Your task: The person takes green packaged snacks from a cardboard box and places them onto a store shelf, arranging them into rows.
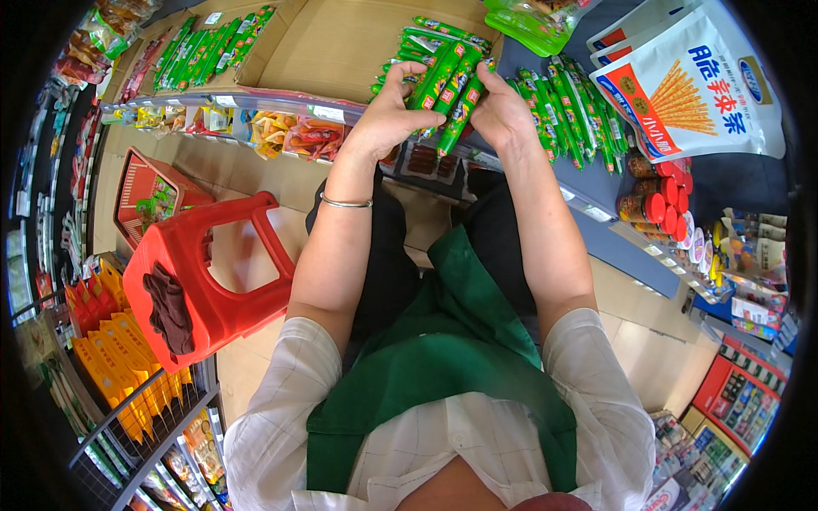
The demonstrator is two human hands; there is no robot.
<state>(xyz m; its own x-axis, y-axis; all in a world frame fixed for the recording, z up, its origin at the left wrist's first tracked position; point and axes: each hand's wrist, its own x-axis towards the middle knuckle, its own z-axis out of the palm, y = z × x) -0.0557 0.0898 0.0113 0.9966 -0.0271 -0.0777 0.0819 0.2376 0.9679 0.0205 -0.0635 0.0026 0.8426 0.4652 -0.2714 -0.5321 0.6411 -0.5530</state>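
Between my two hands is a bunch of green-wrapped sausage sticks [447, 89], tilted over the shelf's front edge. My left hand [397, 112] has its thumb and fingers around the bunch from the left. On the right, my right hand [505, 110] presses against the sticks with the thumb near their upper end. Behind them, more green sausage sticks [444, 27] lie at the right end of an open cardboard box [332, 51]. To the right of my right hand, another pile of green sticks [575, 115] rests on the dark shelf.
Green and red sticks [211, 48] fill a second carton at left. White snack pouches [690, 83] and red-lidded jars [658, 198] sit at right. A red plastic stool [211, 268] bears a dark cloth [167, 310]; a red basket [153, 191] stands behind it. Yellow packets [115, 364] fill a wire rack.
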